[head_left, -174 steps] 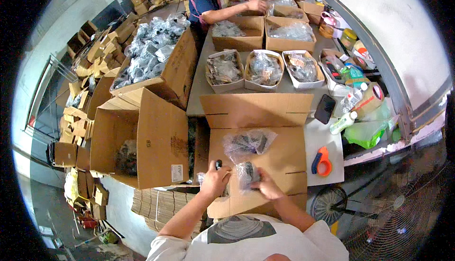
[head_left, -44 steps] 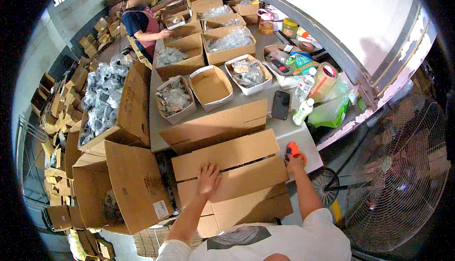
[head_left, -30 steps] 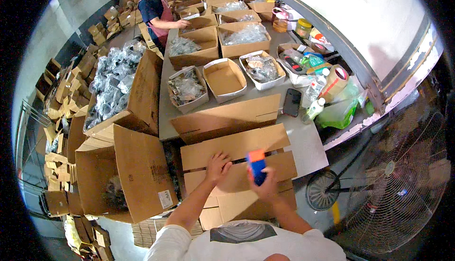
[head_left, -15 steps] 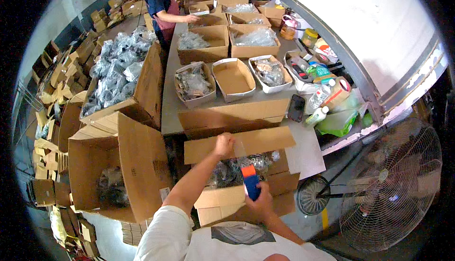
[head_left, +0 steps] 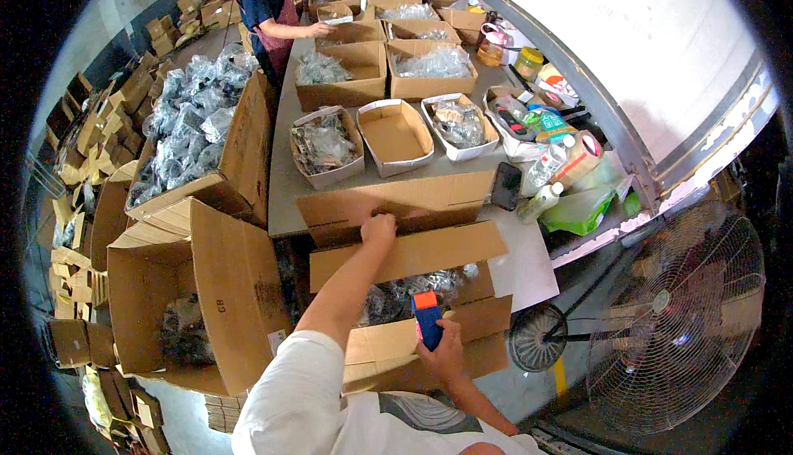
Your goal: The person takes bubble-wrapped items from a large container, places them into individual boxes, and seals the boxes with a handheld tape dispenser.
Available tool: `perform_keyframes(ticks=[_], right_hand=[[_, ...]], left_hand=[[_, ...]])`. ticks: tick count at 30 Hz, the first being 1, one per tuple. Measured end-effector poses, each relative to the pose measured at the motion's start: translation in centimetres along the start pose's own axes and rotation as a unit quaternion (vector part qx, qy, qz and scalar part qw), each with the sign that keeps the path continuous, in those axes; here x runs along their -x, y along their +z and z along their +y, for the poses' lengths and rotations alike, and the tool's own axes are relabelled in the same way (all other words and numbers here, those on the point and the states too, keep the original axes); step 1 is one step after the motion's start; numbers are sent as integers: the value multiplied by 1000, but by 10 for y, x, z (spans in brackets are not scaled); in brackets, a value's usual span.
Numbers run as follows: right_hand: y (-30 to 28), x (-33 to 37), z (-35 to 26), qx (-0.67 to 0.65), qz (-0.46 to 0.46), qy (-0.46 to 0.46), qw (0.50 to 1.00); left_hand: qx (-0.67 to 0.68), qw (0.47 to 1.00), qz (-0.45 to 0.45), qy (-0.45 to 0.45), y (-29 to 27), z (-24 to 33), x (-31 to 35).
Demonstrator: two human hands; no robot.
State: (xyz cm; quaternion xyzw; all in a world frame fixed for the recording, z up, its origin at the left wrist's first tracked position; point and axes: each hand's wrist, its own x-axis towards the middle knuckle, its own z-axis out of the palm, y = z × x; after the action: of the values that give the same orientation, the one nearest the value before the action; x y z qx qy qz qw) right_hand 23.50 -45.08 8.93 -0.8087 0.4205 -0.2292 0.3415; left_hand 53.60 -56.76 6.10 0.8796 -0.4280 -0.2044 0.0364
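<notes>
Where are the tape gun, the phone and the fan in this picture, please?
tape gun [head_left: 427, 320]: head view, on its blue body below the orange tip.
phone [head_left: 505, 186]: head view, middle of its dark face.
fan [head_left: 673, 315]: head view, on the wire guard near the hub.
</notes>
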Motion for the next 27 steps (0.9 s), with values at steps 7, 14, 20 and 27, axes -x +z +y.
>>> perform_keyframes(ticks=[7,14,20,27], right_hand=[[-14,-7,-25,6,14,-72,997],[-17,-17,-32,-52,25,-66,996],[-34,-17,-60,-42,-5,-83,996],[-18,-14,-47,1,-12,-74,997]], left_hand=[[8,979,148,139,-1,-2,96],[-85,952,141,258,119,-7,276],[-62,941,299,148,110,-2,214],[-53,963,195,181,87,0,199]])
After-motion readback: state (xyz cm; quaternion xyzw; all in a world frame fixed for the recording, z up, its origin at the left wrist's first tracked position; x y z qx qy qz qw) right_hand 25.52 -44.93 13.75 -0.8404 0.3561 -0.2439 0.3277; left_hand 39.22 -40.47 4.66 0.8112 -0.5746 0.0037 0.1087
